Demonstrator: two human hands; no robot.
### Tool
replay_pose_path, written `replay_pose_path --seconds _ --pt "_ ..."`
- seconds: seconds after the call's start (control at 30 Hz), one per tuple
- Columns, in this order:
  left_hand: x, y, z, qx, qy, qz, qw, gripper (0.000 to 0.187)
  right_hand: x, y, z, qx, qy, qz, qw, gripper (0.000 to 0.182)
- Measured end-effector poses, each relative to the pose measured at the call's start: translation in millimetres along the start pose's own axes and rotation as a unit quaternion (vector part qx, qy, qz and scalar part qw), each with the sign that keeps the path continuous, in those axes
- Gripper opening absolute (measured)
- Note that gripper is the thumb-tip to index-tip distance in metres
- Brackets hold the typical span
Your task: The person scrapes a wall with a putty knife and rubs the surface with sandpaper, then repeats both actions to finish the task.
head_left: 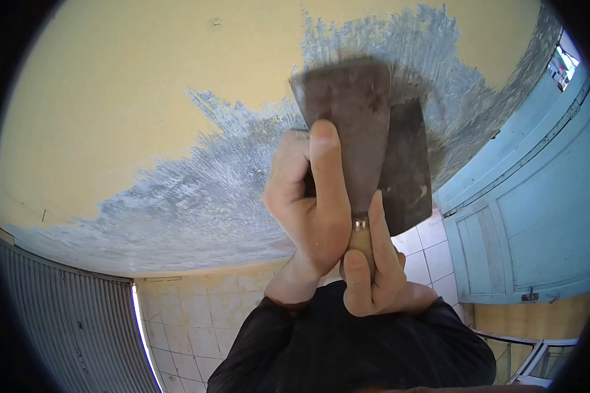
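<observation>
A putty knife (pixel 351 98) with a broad, brown-stained blade points up in front of the wall. Its pale handle is in my right hand (pixel 377 275), the fingers closed around it and one finger stretched along the blade's base. My left hand (pixel 314 196) lays its thumb flat on the front of the blade, with its other fingers bent at the left edge and partly hidden. Behind the putty knife a dark flat plate (pixel 406 170) sticks out to the right, and the left fingers appear to grip it; its own handle, if any, is hidden.
The yellow wall (pixel 124 98) carries a rough grey-blue scraped patch (pixel 203 183). At right stands a light-blue door (pixel 505 242) with a bolt. A grey corrugated shutter (pixel 65 314) is at left. White tiles (pixel 190 321) lie below, and a white metal frame (pixel 537 357) is at lower right.
</observation>
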State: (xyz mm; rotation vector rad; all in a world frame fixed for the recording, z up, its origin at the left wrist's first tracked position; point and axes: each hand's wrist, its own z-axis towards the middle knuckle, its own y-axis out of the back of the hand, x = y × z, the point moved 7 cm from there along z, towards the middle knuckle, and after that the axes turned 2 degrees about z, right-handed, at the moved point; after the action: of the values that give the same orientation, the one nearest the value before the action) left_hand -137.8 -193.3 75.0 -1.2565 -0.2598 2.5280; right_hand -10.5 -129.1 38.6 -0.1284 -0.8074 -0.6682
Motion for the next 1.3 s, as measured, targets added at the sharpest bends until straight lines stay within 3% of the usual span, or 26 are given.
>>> replay_pose_path --seconds 0.43,0.53,0.63,0.73,0.93,1.03,1.13,1.23,1.3 --pt "4.0 2.1 -7.5 -0.005 0.002 0.004 1.0 0.033 -6.4 -0.1 -11.3 0.0 -0.041 0.026 0.999 0.056" --pt "-6.3 -0.8 8.1 0.002 -0.005 -0.009 1.0 0.034 -1.0 -5.0 4.0 0.015 -0.022 -0.023 0.999 0.058" --pt "-4.1 0.4 5.3 0.008 -0.029 -0.005 1.0 0.036 5.9 -5.1 4.8 -0.006 0.057 -0.042 0.997 0.058" --pt "12.0 7.1 -13.1 0.006 0.013 0.024 1.0 0.037 -11.2 -2.9 -15.3 0.001 -0.029 -0.007 1.0 0.057" --pt "-4.7 -0.3 5.7 -0.005 -0.027 -0.003 1.0 0.037 -5.9 -4.2 0.3 0.005 -0.033 -0.008 0.999 0.058" --pt "-2.6 -0.7 5.0 -0.001 -0.013 -0.02 1.0 0.037 4.6 -4.5 4.4 0.0 0.046 -0.039 0.998 0.058" --pt "7.3 6.9 -10.8 -0.004 -0.004 0.028 1.0 0.037 -8.0 -2.9 -10.8 0.005 -0.014 -0.01 1.0 0.057" --pt "7.5 7.1 -11.6 0.002 -0.01 0.037 0.999 0.037 -1.2 -1.9 -10.3 -0.006 0.015 -0.025 1.0 0.057" --pt "-1.8 2.5 -1.2 -0.005 -0.005 0.016 1.0 0.037 1.1 -1.3 -4.4 0.005 -0.027 0.009 1.0 0.057"
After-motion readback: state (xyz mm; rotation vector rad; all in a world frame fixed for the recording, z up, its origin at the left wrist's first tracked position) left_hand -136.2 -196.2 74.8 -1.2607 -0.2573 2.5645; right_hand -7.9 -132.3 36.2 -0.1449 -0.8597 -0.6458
